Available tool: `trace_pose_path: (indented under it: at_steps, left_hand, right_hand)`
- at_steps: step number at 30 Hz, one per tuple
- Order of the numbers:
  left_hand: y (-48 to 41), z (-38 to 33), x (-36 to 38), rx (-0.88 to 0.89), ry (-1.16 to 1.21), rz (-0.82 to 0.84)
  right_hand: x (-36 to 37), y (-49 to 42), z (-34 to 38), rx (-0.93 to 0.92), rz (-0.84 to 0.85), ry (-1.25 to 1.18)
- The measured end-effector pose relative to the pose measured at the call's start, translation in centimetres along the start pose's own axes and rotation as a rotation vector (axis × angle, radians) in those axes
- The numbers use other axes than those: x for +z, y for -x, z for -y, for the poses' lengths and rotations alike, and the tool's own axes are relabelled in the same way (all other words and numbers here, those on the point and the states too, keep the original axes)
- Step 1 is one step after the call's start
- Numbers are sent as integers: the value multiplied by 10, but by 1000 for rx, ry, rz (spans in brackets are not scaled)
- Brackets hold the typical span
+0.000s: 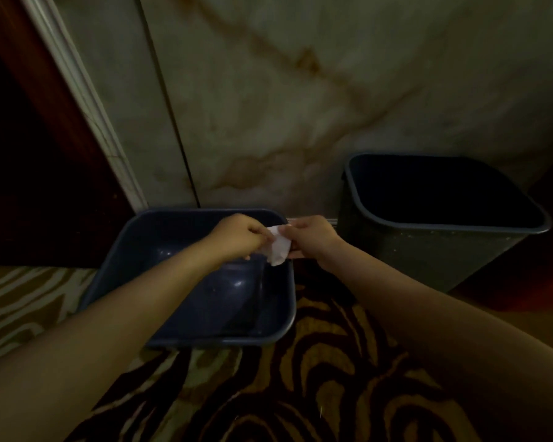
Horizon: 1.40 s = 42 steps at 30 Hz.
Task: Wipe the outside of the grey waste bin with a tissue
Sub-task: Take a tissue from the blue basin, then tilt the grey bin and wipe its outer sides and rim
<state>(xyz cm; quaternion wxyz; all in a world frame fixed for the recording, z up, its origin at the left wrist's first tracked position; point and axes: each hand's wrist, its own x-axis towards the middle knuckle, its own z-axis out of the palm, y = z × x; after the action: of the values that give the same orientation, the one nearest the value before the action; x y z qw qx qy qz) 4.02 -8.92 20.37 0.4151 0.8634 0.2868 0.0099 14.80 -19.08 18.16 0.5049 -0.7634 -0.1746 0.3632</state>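
A small white tissue [278, 245] is pinched between both hands. My left hand [238, 236] grips its left edge and my right hand [312, 237] grips its right edge. They hover over the far right corner of a dark blue-grey bin [115, 260] standing on the carpet below me. A second grey waste bin [412, 247] with a textured outer wall stands upright to the right against the wall, about a hand's width from my right hand. Neither hand touches that bin.
A marble-patterned wall [300, 106] rises just behind both bins. A dark wooden door frame [45, 106] with pale moulding stands at the left. The floor is a zebra-patterned carpet [316, 378]. The room is dim.
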Motion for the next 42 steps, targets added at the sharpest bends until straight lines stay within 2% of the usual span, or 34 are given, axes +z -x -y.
trace_pose_path:
  at_steps: [3, 5, 9, 14, 16, 18, 25, 30, 35, 39, 42]
  left_hand:
    - [3, -16, -10, 26, -83, -53]
    - [5, -33, -12, 136, -190, -129]
    - [7, -85, 15, 449, -195, -189]
    - [-6, -144, 81, 710, -297, -17]
    - [-15, -158, 104, 706, -391, 69]
    - [-25, -165, 120, 676, -461, 129]
    - [-48, -164, 133, 580, -551, 135]
    - [-46, -165, 134, 603, -554, 68]
    - [-38, -173, 117, 634, -461, -10]
    - [-30, -180, 95, 590, -373, -37]
    - [-23, -180, 87, 509, -268, 9]
  right_hand:
    - [-21, 20, -4, -85, -91, 241]
    - [-39, 38, -11, -100, -124, 321]
    - [-84, 71, -30, 14, -134, 201]
    - [-143, 115, -55, 242, -203, 14]
    - [-162, 128, -64, 352, -228, 6]
    - [-179, 140, -74, 365, -296, 6]
    - [-203, 154, -94, 309, -432, -58]
    - [-198, 148, -96, 248, -505, -69]
    - [-199, 155, -86, 42, -613, 99]
    - [-220, 158, -63, -190, -860, 190]
    - [-238, 146, -40, -302, -1063, 283]
